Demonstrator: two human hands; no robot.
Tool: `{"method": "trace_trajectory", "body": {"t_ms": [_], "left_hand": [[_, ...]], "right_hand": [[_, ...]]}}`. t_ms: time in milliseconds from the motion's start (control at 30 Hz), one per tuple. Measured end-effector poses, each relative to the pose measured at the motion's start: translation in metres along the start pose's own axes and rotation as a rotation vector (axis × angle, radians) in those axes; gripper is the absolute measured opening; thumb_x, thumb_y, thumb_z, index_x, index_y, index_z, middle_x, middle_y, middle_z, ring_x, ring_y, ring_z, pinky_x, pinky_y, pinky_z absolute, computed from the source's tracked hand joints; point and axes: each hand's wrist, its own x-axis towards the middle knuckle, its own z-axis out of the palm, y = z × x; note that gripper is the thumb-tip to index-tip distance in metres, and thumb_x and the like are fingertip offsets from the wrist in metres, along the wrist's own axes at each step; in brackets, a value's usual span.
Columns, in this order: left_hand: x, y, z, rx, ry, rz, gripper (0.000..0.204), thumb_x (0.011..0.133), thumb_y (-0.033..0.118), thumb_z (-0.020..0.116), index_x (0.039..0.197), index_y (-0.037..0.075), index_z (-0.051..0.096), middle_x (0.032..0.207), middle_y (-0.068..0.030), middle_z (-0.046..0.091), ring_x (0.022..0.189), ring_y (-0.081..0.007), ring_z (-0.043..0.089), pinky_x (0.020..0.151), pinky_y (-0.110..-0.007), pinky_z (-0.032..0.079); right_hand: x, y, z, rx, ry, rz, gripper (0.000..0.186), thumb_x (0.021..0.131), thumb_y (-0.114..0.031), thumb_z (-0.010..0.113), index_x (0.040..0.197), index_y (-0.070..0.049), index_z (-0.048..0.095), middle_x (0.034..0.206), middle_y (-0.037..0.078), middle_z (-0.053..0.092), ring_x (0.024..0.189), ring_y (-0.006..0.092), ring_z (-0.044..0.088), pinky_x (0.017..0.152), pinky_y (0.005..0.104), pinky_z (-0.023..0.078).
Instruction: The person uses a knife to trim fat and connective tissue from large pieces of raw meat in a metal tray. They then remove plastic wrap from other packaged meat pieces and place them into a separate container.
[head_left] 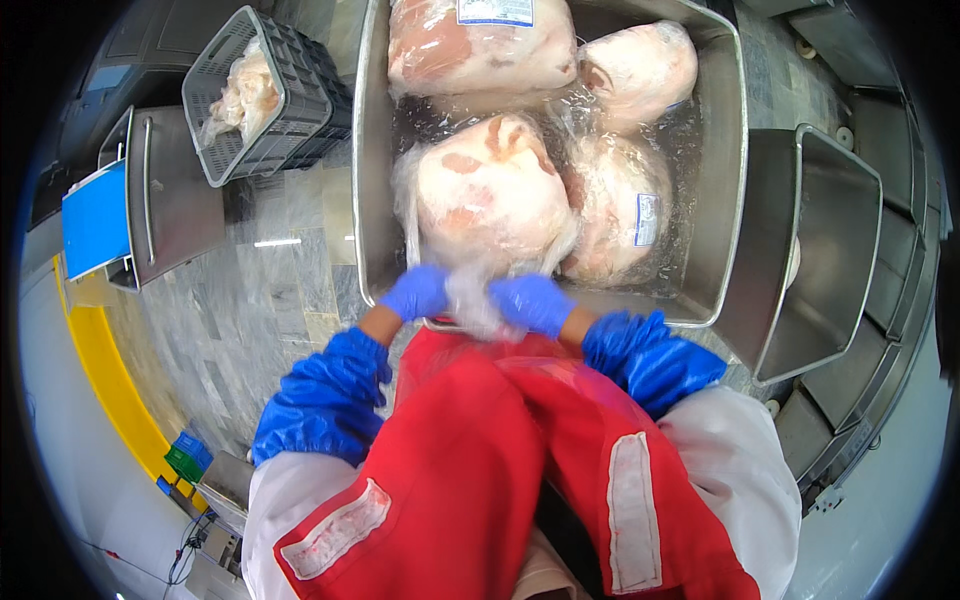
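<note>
A large pale piece of meat (pixel 485 190) in clear plastic sits at the near side of a steel tub (pixel 735 240) with water in it. At the tub's near rim, my left hand (pixel 418 292), in a purple-blue glove, is closed on the left side of the bunched plastic bag (pixel 475 297) around this meat. My right hand (pixel 535 303), gloved alike, closes on the bag's right side. Motion blurs the plastic between them, and my fingertips are partly hidden. More bagged meat (pixel 622 210) with a label lies just to the right.
Farther back in the tub are another big bagged piece (pixel 480 50) and a smaller one (pixel 640 72). A grey crate (pixel 290 95) holding crumpled plastic stands at the left, near a steel cart (pixel 175 190). Another steel tub (pixel 830 250) stands at the right.
</note>
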Motion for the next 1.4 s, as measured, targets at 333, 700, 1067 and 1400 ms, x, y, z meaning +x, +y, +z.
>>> {"method": "trace_trajectory", "body": {"t_ms": [333, 700, 1067, 1400], "left_hand": [[0.024, 0.021, -0.001, 0.090, 0.398, 0.192, 0.053, 0.072, 0.039, 0.053, 0.121, 0.019, 0.044, 0.113, -0.0117, 0.050, 0.107, -0.0266, 0.046, 0.086, -0.036, 0.038], [0.024, 0.030, -0.026, -0.091, 0.573, 0.075, 0.031, 0.077, 0.019, 0.051, 0.103, 0.003, 0.055, 0.103, -0.0169, 0.056, 0.097, -0.0328, 0.050, 0.082, -0.038, 0.040], [-0.038, 0.018, -0.099, -0.994, 0.956, -0.003, 0.033, 0.076, 0.003, 0.045, 0.108, -0.003, 0.049, 0.104, -0.0149, 0.055, 0.102, -0.0262, 0.049, 0.092, -0.035, 0.036], [-0.021, 0.022, -0.010, -0.453, 0.626, 0.108, 0.057, 0.072, 0.024, 0.060, 0.123, 0.007, 0.040, 0.124, -0.0139, 0.041, 0.117, -0.0284, 0.034, 0.101, -0.037, 0.022]], "right_hand": [[-0.013, -0.048, -0.056, 0.289, 0.172, -0.022, 0.019, 0.081, -0.021, 0.046, 0.082, -0.003, 0.051, 0.071, 0.023, 0.053, 0.069, 0.0412, 0.052, 0.062, 0.0447, 0.042], [0.001, 0.053, -0.067, -0.074, 0.184, 0.036, 0.040, 0.068, -0.018, 0.060, 0.107, -0.011, 0.052, 0.101, 0.012, 0.053, 0.094, 0.0283, 0.049, 0.081, 0.0408, 0.036], [0.021, -0.015, -0.062, 0.439, 0.459, -0.072, 0.027, 0.078, -0.018, 0.053, 0.101, -0.003, 0.052, 0.090, 0.019, 0.058, 0.081, 0.0353, 0.056, 0.069, 0.0380, 0.045], [0.022, -0.072, -0.076, 0.561, 0.136, -0.144, 0.025, 0.077, -0.025, 0.054, 0.080, 0.000, 0.054, 0.077, 0.020, 0.057, 0.069, 0.0317, 0.057, 0.063, 0.0399, 0.043]]}}
